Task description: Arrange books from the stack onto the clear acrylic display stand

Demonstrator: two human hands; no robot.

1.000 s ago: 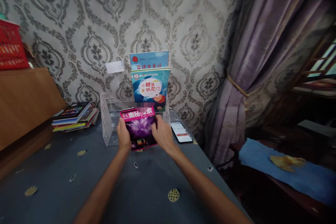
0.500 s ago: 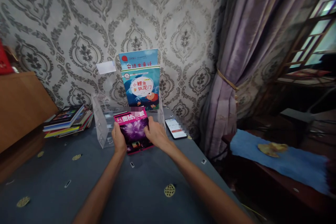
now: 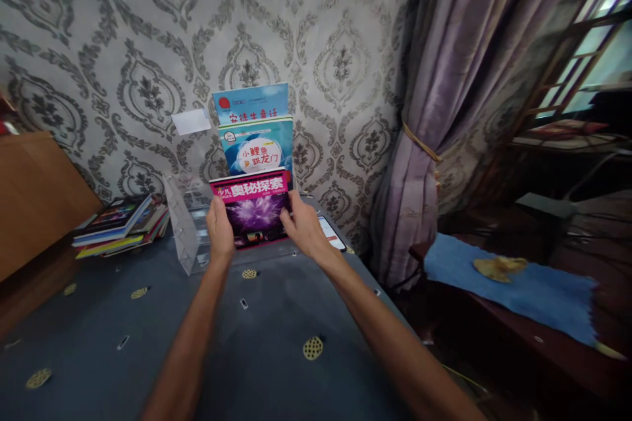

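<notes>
Magazine [image 3: 254,209] now raised higher — both hands gripping, against the rack [image 3: 184,227].

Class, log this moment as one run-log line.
left hand: grips pink book | right hand: grips same book | book: at clear rack front

Open blue tabletop [image 3: 257,342] toward six o'clock of the clear acrylic rack [image 3: 185,237], wide and unblocked. Hemmed at nine o'clock by a book stack [image 3: 118,227], at three by a phone [image 3: 332,234] and curtain [image 3: 444,118]. Walled off at twelve.
</notes>
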